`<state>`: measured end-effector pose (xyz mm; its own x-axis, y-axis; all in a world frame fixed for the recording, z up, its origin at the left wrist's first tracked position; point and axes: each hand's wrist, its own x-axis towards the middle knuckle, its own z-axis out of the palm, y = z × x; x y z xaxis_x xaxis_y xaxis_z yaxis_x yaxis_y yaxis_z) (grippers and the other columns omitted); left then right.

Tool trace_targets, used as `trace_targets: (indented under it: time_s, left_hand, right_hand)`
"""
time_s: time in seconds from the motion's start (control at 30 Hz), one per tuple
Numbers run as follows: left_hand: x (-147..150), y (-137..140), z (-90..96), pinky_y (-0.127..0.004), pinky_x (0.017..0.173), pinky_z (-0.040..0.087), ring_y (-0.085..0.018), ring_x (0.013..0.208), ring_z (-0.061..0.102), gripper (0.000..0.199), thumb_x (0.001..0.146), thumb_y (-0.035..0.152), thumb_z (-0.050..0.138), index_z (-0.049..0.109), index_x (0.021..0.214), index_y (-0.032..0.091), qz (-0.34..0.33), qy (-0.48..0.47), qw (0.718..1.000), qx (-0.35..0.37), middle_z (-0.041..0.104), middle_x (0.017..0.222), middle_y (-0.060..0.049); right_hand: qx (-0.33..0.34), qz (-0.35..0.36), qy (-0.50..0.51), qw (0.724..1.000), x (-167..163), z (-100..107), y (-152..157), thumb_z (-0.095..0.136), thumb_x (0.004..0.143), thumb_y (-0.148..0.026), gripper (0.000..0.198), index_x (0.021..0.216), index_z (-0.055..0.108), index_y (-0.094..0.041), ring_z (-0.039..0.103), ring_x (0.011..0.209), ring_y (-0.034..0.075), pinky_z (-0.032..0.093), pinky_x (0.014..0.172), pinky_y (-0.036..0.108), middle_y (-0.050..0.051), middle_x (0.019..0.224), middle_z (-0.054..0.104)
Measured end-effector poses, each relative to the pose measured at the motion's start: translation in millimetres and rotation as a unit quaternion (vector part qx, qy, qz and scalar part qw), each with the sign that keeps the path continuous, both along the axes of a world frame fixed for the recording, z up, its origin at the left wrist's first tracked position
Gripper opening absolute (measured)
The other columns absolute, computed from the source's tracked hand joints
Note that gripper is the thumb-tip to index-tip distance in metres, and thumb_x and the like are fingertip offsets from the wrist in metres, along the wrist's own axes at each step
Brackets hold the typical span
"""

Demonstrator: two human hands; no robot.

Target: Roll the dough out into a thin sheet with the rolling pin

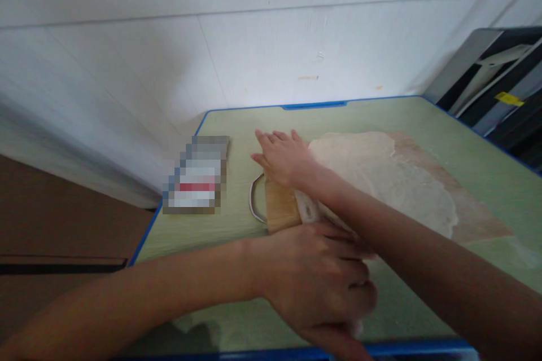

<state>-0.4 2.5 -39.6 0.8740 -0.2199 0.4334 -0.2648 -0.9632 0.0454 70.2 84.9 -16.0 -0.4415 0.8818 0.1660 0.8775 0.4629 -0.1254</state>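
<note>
A thin, pale sheet of dough (381, 175) covers much of a wooden board (478, 220), which has a metal loop handle (252, 200) at its left end. My right hand (283, 158) reaches across to the board's far left corner, palm down with fingers stretched out. Nearer me, my left hand (326, 279) is at the board's front edge, under my right forearm, its fingers curled. What those fingers hold, if anything, is hidden. Between my hands shows a short whitish strip (308, 207) with a dark mark; I cannot tell whether it is dough or a tool.
The board lies on a green table (237, 124) with a blue rim. A blurred-out flat item (197, 175) is at the table's left edge. A white wall (262, 51) stands behind, and dark panels (503, 84) lean at the right. White powder marks the right side.
</note>
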Motion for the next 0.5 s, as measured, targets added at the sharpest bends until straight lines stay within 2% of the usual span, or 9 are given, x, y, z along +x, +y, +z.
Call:
trace_targets:
  time_s: [0.07,0.13,0.27,0.37,0.5]
  left_hand:
    - [-1,0,2.0,-0.034,0.079,0.049,-0.021,0.075,0.062,0.073,0.091,0.065,0.019,0.067,0.085,0.01,0.006,0.009,1.0,-0.007,0.069,0.078,-0.011]
    - [-1,1,3.8,-0.035,0.085,0.048,-0.023,0.083,0.063,0.071,0.092,0.063,0.02,0.067,0.088,0.009,0.008,-0.004,1.0,-0.009,0.07,0.081,-0.011]
    - [0,1,3.6,-0.037,0.093,0.044,-0.027,0.101,0.061,0.07,0.092,0.062,0.023,0.067,0.089,0.008,-0.004,-0.034,0.999,-0.006,0.071,0.086,-0.011]
    - [1,0,1.3,-0.037,0.093,0.043,-0.028,0.102,0.06,0.071,0.091,0.064,0.023,0.068,0.09,0.009,-0.006,-0.051,0.999,-0.01,0.071,0.088,-0.01]
    - [1,0,1.6,-0.036,0.092,0.043,-0.026,0.098,0.061,0.07,0.092,0.063,0.024,0.068,0.089,0.008,0.002,-0.036,0.999,-0.021,0.071,0.085,-0.01]
  right_hand:
    - [0.004,0.029,-0.003,1.0,-10,1,1,0.031,0.096,-0.037,0.057,0.143,0.028,-0.006,0.041,0.129,0.031,0.023,0.107,0.058,0.019,0.14,0.046]
    - [0.0,0.033,0.003,0.999,-4,0,2,0.031,0.096,-0.035,0.055,0.143,0.03,-0.006,0.038,0.131,0.031,0.023,0.107,0.057,0.018,0.14,0.046]
    - [-0.024,-0.025,0.027,0.999,40,-5,2,0.026,0.095,-0.031,0.054,0.143,0.032,-0.007,0.025,0.137,0.034,0.025,0.108,0.055,0.015,0.147,0.037]
    - [-0.021,-0.047,0.042,0.998,58,-8,3,0.026,0.094,-0.029,0.054,0.142,0.033,-0.006,0.027,0.137,0.032,0.024,0.109,0.053,0.015,0.148,0.036]
    - [0.012,0.006,0.055,0.998,33,-8,3,0.026,0.093,-0.023,0.05,0.135,0.039,0.002,0.037,0.132,0.025,0.019,0.113,0.043,0.019,0.141,0.045]
